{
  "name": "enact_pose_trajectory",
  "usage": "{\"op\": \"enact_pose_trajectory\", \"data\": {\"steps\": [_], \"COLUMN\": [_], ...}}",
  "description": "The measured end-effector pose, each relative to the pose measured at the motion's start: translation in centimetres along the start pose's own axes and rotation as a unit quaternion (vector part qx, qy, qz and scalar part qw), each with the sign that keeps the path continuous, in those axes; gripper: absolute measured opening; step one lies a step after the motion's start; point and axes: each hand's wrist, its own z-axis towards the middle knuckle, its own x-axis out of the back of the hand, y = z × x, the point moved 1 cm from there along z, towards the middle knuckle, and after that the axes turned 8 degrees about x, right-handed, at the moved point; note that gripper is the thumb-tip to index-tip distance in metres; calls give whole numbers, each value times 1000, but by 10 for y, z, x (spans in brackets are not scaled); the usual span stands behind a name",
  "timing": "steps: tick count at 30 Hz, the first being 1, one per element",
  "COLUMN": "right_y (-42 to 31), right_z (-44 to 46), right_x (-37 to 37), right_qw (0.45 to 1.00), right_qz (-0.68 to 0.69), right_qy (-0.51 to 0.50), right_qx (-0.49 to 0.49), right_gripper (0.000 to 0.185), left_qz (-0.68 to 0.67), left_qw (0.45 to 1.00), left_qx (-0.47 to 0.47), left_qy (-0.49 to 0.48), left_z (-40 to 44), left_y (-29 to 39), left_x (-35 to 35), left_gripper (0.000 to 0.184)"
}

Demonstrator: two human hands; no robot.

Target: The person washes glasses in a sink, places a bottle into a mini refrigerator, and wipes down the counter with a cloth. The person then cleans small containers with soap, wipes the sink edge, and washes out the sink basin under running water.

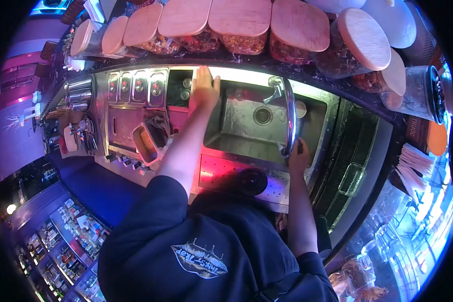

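My left hand (pixel 205 91) lies flat on the left rim of the steel sink (pixel 236 128), its fingers stretched out toward the back ledge. Over the right part of the basin arches a chrome faucet (pixel 291 108). My right hand (pixel 299 157) is at the faucet's spout end, near the sink's front right corner, with its fingers bent; whether they grip the spout cannot be made out. A round drain (pixel 262 116) shows in the basin floor. In front of the sink, a round black object (pixel 251 181) sits on a perforated steel tray (pixel 214 173).
Wooden-lidded jars (pixel 239 20) line the raised shelf behind the sink. Lidded steel containers (pixel 157 88) and an open container (pixel 145 143) stand left. On the right are a dark ribbed mat (pixel 347 151), a clear glass item (pixel 352 179) and a large clear jar (pixel 412 93).
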Motion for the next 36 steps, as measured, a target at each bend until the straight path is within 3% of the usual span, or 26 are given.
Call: {"op": "enact_pose_trajectory", "data": {"steps": [2, 4, 6, 7, 9, 12, 17, 19, 21, 27, 29, 30, 34, 36], "right_y": [19, 33, 32, 31, 29, 23, 6, 7, 8, 15, 13, -10, -39, -91], "right_z": [-1, 0, -1, -2, -4, -3, 1, 4, 8, 23, 30, 30, 35, 23], "right_x": [-6, -13, -14, -13, -8, -8, -26, -24, -22, -16, -15, -5, 28, 44], "right_qw": [998, 994, 993, 993, 993, 995, 988, 991, 988, 948, 924, 931, 929, 929], "right_qz": [-15, -28, -30, -33, -41, 19, 105, 42, -22, -219, -283, -285, -340, -337], "right_qy": [14, 27, 22, 18, 11, -21, -103, -97, -92, -78, -74, -87, -69, -70], "right_qx": [51, 106, 109, 112, 114, 90, 52, 87, 122, 216, 248, 210, 127, 137], "right_gripper": [39, 38, 38, 37, 37, 36, 36, 34, 32, 31, 33, 32, 30, 23], "left_qz": [-43, -122, -204, -204, -288, -333, -358, -349, -379, -368, -354, -355, -391, -287], "left_qw": [999, 962, 921, 921, 903, 895, 872, 700, 689, 695, 584, 583, 704, 677], "left_qx": [-12, 79, 32, 30, -87, -59, 58, 263, 210, 261, 346, 346, 176, 209], "left_qy": [-4, -233, -330, -330, -306, -292, -327, -565, -581, -559, -644, -644, -566, -644], "left_z": [-6, 0, -2, -7, -21, -32, -61, -67, -103, -129, -137, -144, -171, -141], "left_y": [17, 55, 87, 97, 116, 119, 118, 146, 157, 195, 205, 209, 213, 221], "left_x": [1, 29, 41, 45, 54, 65, 67, 90, 75, 79, 77, 71, 58, 100], "left_gripper": [52, 51, 53, 53, 53, 52, 51, 47, 40, 34, 41, 41, 52, 56]}}
